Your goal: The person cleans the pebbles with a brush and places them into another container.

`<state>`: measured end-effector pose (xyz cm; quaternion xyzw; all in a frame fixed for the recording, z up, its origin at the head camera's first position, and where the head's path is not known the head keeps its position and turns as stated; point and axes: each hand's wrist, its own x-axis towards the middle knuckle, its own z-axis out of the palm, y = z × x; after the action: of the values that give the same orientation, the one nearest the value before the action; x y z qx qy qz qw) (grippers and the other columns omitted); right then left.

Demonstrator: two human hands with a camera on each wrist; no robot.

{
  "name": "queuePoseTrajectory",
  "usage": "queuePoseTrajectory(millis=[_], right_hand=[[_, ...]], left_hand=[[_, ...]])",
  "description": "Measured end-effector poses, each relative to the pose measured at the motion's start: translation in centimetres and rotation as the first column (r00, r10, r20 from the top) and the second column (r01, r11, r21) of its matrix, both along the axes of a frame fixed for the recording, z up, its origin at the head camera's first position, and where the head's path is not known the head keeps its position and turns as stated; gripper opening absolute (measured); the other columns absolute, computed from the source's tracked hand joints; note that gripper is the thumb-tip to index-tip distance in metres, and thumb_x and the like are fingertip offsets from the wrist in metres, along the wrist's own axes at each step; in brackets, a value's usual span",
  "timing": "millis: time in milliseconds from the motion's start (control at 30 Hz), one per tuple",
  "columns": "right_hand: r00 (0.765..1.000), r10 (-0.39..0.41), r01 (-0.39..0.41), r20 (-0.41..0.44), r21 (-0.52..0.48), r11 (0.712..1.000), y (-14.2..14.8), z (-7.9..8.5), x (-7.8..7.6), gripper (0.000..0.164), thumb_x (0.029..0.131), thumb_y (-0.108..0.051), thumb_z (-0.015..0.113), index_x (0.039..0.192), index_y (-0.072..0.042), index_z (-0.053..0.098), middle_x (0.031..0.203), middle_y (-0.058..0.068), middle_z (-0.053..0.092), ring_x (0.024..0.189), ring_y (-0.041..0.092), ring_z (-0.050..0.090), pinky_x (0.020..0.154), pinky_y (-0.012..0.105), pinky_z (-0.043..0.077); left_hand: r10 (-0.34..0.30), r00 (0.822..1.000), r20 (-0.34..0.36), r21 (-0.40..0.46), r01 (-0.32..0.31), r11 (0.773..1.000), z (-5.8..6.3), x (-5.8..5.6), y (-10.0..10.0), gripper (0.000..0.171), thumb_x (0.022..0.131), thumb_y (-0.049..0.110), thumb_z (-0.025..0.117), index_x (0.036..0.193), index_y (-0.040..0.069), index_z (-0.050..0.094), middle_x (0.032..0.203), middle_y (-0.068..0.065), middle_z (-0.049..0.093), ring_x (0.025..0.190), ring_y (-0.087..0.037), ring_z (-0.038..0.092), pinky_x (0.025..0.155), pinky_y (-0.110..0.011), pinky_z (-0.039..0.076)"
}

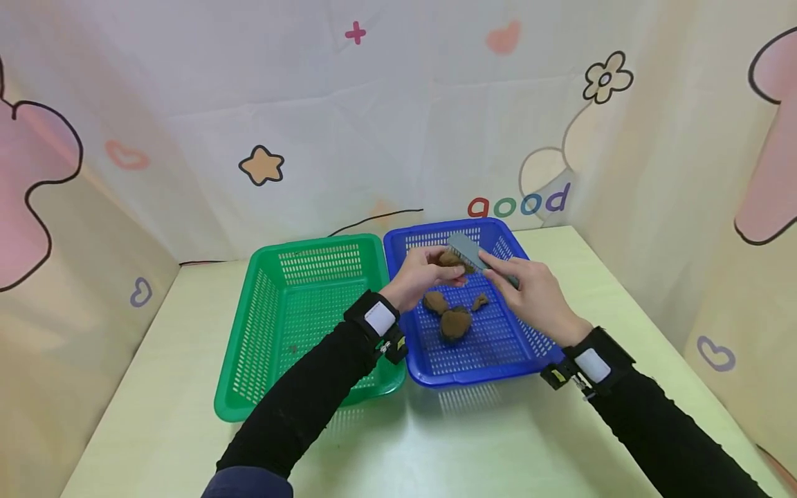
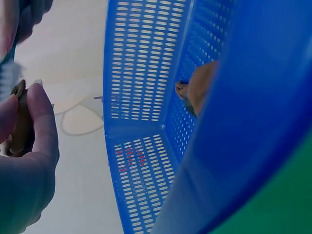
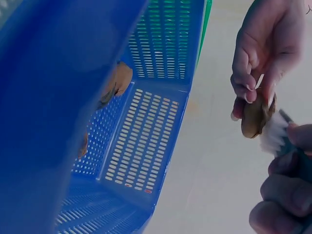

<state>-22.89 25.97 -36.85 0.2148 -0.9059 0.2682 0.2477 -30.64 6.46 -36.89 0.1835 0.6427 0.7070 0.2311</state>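
My left hand (image 1: 418, 278) pinches a brown, lumpy piece (image 1: 453, 259) between thumb and fingers above the blue basket (image 1: 436, 377). My right hand (image 1: 537, 299) grips a grey-handled brush (image 1: 468, 250). In the right wrist view the white bristles (image 3: 276, 134) meet the darker, rough side of the brown piece (image 3: 253, 118). Its exact kind I cannot tell. On the basket floor lie a large round brown lump (image 1: 456, 323), a smaller one (image 1: 435, 302) and a little knobbly bit (image 1: 480, 301).
To the left, a green basket (image 1: 324, 304) stands beside the blue one, with a few small dark specks on its floor. Both sit on a pale table (image 1: 162, 387). A printed curtain (image 1: 398, 124) hangs behind them.
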Motion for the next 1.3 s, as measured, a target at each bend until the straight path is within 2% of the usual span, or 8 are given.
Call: queuePoseTrajectory(millis=[167, 267, 433, 667, 767, 900, 1100, 1300], right_hand=[[0.999, 0.025, -0.024, 0.032, -0.013, 1.0, -0.3, 0.2, -0.1, 0.04, 0.092, -0.009, 0.064, 0.131, -0.004, 0.059, 0.08, 0.011, 0.071, 0.054, 0.01, 0.04, 0.045, 0.018, 0.031], [0.999, 0.025, -0.025, 0.03, -0.02, 0.999, -0.2, 0.2, 0.1, 0.04, 0.091, -0.007, 0.065, 0.13, -0.004, 0.059, 0.087, 0.012, 0.073, 0.056, 0.011, 0.041, 0.045, 0.018, 0.032], [0.999, 0.014, -0.013, 0.029, -0.016, 1.0, -0.3, 0.2, -0.2, 0.039, 0.093, -0.01, 0.064, 0.131, -0.004, 0.059, 0.078, 0.01, 0.07, 0.054, 0.01, 0.039, 0.045, 0.018, 0.03], [0.995, 0.027, -0.022, 0.093, -0.055, 0.998, -0.1, 0.3, -0.2, 0.038, 0.093, -0.01, 0.063, 0.131, -0.005, 0.059, 0.077, 0.009, 0.071, 0.049, 0.007, 0.035, 0.043, 0.019, 0.03], [0.992, 0.044, -0.036, 0.119, -0.066, 0.997, -0.1, 0.5, -0.4, 0.038, 0.095, -0.014, 0.061, 0.132, -0.005, 0.059, 0.07, 0.008, 0.066, 0.047, 0.007, 0.033, 0.043, 0.019, 0.029], [0.988, 0.06, -0.047, 0.144, -0.093, 0.995, 0.1, 0.8, -0.2, 0.037, 0.095, -0.012, 0.061, 0.13, -0.005, 0.06, 0.069, 0.008, 0.064, 0.046, 0.007, 0.032, 0.041, 0.021, 0.028], [0.988, 0.044, -0.031, 0.148, -0.087, 0.996, 0.0, 1.1, -0.2, 0.037, 0.096, -0.016, 0.06, 0.132, -0.006, 0.059, 0.064, 0.008, 0.059, 0.044, 0.006, 0.031, 0.041, 0.021, 0.028], [0.989, 0.021, -0.006, 0.146, -0.101, 0.995, 0.1, 1.3, -0.1, 0.036, 0.095, -0.012, 0.061, 0.13, -0.004, 0.06, 0.062, 0.006, 0.054, 0.043, 0.006, 0.029, 0.04, 0.021, 0.027]], left_hand=[[0.01, 0.999, -0.032, -0.01, -0.01, 1.0, 0.1, -0.1, -0.1, 0.031, 0.093, -0.002, 0.058, 0.124, -0.004, 0.058, 0.113, -0.023, 0.065, 0.081, -0.016, 0.069, 0.096, -0.046, 0.052], [0.026, 0.998, -0.056, -0.022, -0.027, 0.999, 0.2, -0.1, -0.3, 0.034, 0.093, -0.002, 0.059, 0.126, 0.0, 0.058, 0.116, -0.022, 0.065, 0.084, -0.017, 0.07, 0.091, -0.042, 0.056], [0.004, 0.997, -0.082, -0.084, -0.011, 0.996, 0.0, 0.1, -0.3, 0.034, 0.092, 0.0, 0.061, 0.126, 0.001, 0.057, 0.115, -0.022, 0.065, 0.084, -0.017, 0.07, 0.087, -0.036, 0.058], [0.056, 0.995, -0.081, -0.1, -0.064, 0.993, 0.0, 0.1, -0.3, 0.056, 0.09, -0.003, 0.063, 0.141, 0.008, 0.042, 0.127, -0.021, 0.062, 0.09, -0.021, 0.069, 0.09, -0.041, 0.056], [0.043, 0.992, -0.117, -0.139, -0.059, 0.988, 0.1, 0.1, -0.3, 0.059, 0.09, -0.002, 0.064, 0.142, 0.009, 0.041, 0.128, -0.02, 0.06, 0.097, -0.026, 0.069, 0.085, -0.035, 0.059], [0.043, 0.989, -0.14, -0.159, -0.065, 0.985, 0.3, 0.2, -0.4, 0.059, 0.089, -0.003, 0.064, 0.142, 0.009, 0.04, 0.128, -0.02, 0.06, 0.102, -0.031, 0.067, 0.084, -0.035, 0.059], [0.029, 0.979, -0.201, -0.222, -0.075, 0.972, 0.8, 0.1, -0.5, 0.067, 0.087, -0.001, 0.068, 0.145, 0.012, 0.037, 0.129, -0.017, 0.061, 0.106, -0.028, 0.065, 0.092, -0.041, 0.056], [0.024, 0.966, -0.258, -0.271, -0.096, 0.958, 1.1, 0.0, -0.8, 0.067, 0.085, 0.001, 0.071, 0.144, 0.017, 0.041, 0.125, -0.015, 0.063, 0.105, -0.027, 0.064, 0.089, -0.037, 0.056]])
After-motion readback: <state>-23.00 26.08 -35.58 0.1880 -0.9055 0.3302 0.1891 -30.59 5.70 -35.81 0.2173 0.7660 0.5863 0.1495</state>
